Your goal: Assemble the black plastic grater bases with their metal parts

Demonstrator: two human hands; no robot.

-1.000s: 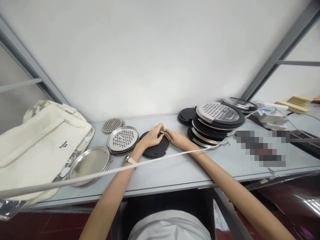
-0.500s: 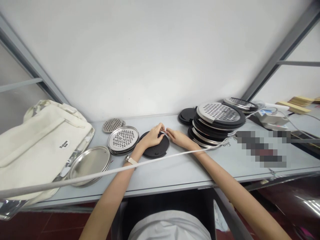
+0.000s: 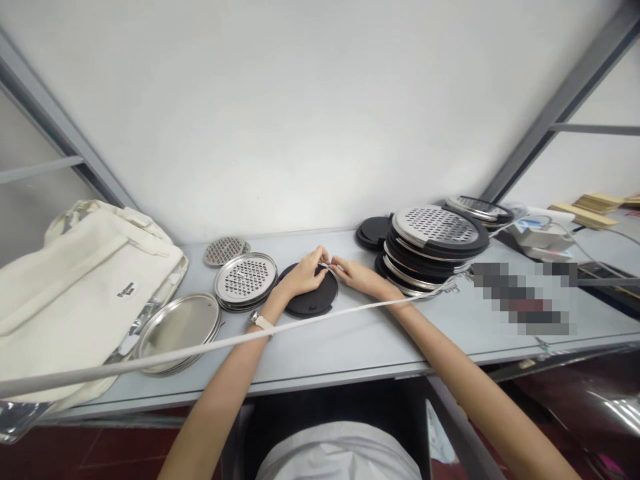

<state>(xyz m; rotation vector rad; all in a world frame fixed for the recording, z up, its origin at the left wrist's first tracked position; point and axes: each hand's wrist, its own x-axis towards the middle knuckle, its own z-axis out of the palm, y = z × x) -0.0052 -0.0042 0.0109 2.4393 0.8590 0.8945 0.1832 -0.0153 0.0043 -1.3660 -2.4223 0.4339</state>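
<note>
A round black disc [image 3: 314, 300] lies flat on the table in front of me. My left hand [image 3: 307, 273] arches over its upper part, thumb and fingers brought together near the far right edge. From the right, my right hand [image 3: 356, 276] meets it there in a pinch. Between the fingertips shows a small pale bit, too small to name. Left of the disc sits a short stack of metal grater discs [image 3: 246, 280]. Plain round metal plates [image 3: 177, 327] are piled nearer to me, and two loose perforated discs [image 3: 225, 251] lie behind.
A tall stack of black-rimmed grater discs [image 3: 435, 227] stands at the right, with black discs [image 3: 373, 232] behind it. Cream fabric bags [image 3: 90, 267] cover the table's left end. A white cord [image 3: 300, 321] crosses in front of my forearms. Farther right is a white device [image 3: 543, 233].
The hands stay at the disc's far edge and have hardly moved. The pale strip between the fingertips shows less now. The view has shifted very slightly.
</note>
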